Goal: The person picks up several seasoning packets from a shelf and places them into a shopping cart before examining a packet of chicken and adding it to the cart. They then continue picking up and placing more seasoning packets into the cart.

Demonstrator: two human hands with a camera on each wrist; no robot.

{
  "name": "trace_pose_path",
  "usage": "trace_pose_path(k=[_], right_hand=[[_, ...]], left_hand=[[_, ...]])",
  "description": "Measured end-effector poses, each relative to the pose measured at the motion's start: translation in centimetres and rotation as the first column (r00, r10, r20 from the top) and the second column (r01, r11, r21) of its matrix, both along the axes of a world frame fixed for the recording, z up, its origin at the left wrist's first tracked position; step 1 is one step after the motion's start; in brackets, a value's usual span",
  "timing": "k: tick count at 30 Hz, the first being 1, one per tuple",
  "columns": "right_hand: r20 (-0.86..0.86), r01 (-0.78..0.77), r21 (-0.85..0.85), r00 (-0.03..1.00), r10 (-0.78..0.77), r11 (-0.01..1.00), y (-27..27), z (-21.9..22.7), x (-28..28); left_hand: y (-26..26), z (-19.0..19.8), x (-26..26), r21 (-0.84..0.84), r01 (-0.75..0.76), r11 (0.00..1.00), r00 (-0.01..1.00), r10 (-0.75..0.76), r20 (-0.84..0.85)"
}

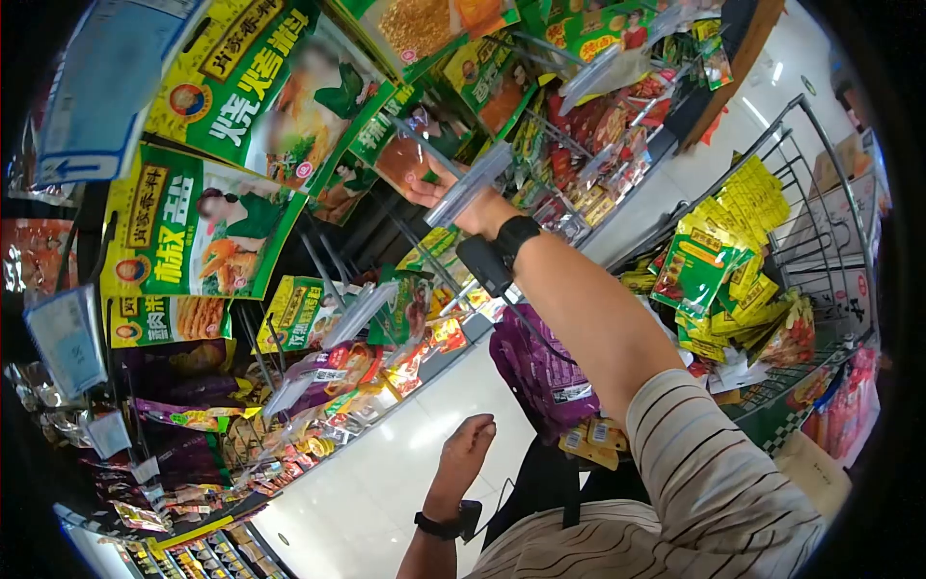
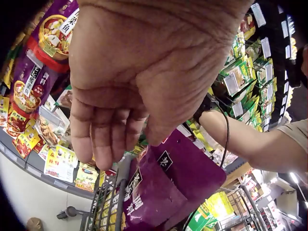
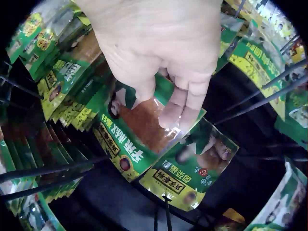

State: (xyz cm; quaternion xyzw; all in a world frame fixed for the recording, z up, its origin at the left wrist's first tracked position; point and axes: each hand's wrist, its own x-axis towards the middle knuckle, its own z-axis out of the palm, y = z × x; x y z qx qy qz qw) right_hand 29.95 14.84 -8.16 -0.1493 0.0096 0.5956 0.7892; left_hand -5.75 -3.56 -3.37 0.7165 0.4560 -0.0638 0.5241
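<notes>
My right hand (image 1: 463,198) reaches in among the hanging packets on the shelf, behind a clear price-tag holder (image 1: 470,185). In the right wrist view its thumb and fingers (image 3: 180,103) pinch a green seasoning packet (image 3: 144,127) with a brown picture. Another green-and-yellow packet (image 3: 187,168) hangs on a hook just beside it. My left hand (image 1: 466,449) is held low over the floor with nothing in it, its fingers (image 2: 103,139) loosely bent. Close by the left hand are large purple packets (image 2: 149,192), which overlap the cart handle in the left wrist view.
A wire shopping cart (image 1: 801,121) stands at the right with a heap of yellow-and-green packets (image 1: 709,265) in it. Large green packets (image 1: 193,227) hang in rows on the left. Metal hooks (image 3: 43,168) stick out around the right hand. Pale floor (image 1: 386,463) runs below the shelves.
</notes>
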Motion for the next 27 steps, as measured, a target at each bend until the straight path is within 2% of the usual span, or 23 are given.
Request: trace_pose_path(k=[1,4,7,8,13,20,23,26,27], right_hand=[[0.001,-0.034,-0.026,0.999,0.034,0.999,-0.9,0.2,0.0],[0.105,0.045,-0.056,0.994,-0.039,0.997,-3.5,0.5,-0.7],[0.051,0.055,0.032,0.997,-0.056,0.998,-6.0,0.6,-1.4],[0.096,0.004,0.002,0.995,-0.005,1.0,-6.8,0.6,-1.3],[0.067,-0.002,-0.059,0.998,0.006,0.998,-10.0,1.2,-1.7],[0.12,-0.037,-0.143,0.991,0.054,0.989,-11.5,1.4,-1.2],[0.131,-0.051,-0.296,0.987,0.093,0.954,-11.4,1.6,-1.6],[0.169,-0.08,-0.328,0.975,0.142,0.941,-11.1,1.4,-2.8],[0.248,-0.119,-0.28,0.95,0.191,0.953,-11.1,2.1,-3.3]], left_hand=[[-0.4,-0.4,-0.2,0.001,0.004,1.0,1.0,-0.004,0.012],[-1.8,-0.6,-0.3,-0.021,-0.009,1.0,0.999,0.01,0.045],[-2.9,0.0,0.1,-0.026,0.005,1.0,1.0,-0.005,0.025],[-3.2,0.3,0.3,-0.023,0.017,1.0,1.0,-0.017,0.009],[-4.3,0.9,0.7,-0.017,0.041,0.999,0.999,-0.04,0.029],[-4.8,0.7,0.6,-0.011,0.054,0.998,0.996,-0.053,0.065],[-4.5,0.1,0.1,-0.039,0.031,0.999,0.997,-0.028,0.072],[-4.0,-0.2,-0.4,-0.049,0.009,0.999,0.998,-0.006,0.063],[-3.8,-0.5,-0.8,-0.039,0.009,0.999,0.998,-0.006,0.065]])
